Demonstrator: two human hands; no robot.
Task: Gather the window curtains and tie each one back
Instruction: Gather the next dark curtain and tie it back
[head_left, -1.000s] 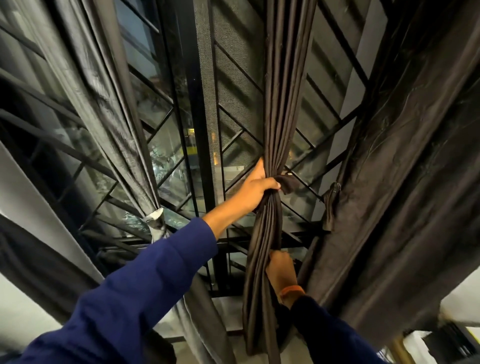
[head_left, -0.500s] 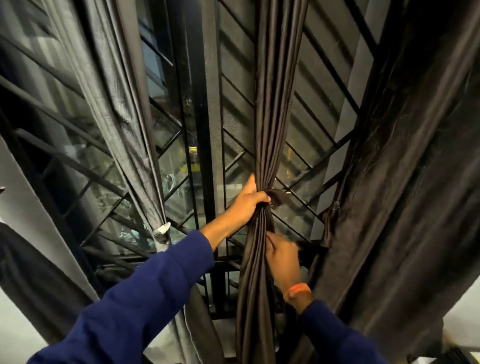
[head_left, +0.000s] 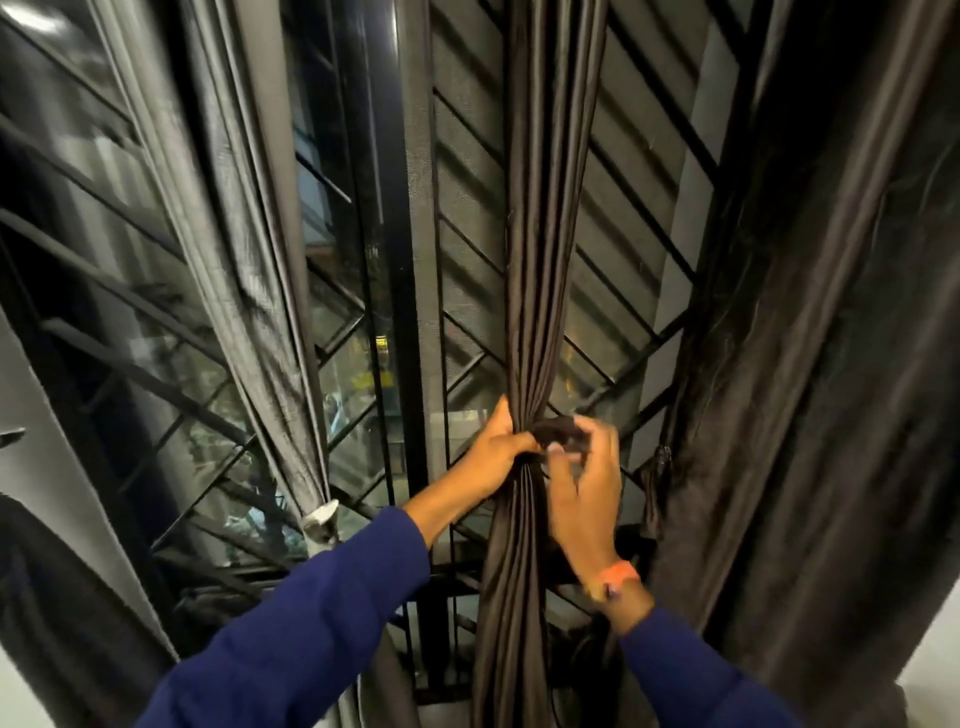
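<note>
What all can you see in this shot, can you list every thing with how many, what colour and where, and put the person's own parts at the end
Middle curtain: one, dark brown, gathered into a bunch at centre.
Tie-back: one, dark, wrapped at the pinch of the middle curtain, between both hands.
Left curtain: one, grey, already gathered by a pale tie low at left.
Right curtain: one, dark brown, hanging loose at right.
Window grille: one, black diagonal bars, behind the curtains.
Mesh screen panel: one, grey, centre, behind the middle curtain.
Left hand: one, gripping the middle curtain from its left side.
Right hand: one, fingers on the tie-back, blurred.
Wristband: one, orange, right wrist.
Sleeves: two, navy blue, bottom.
</note>
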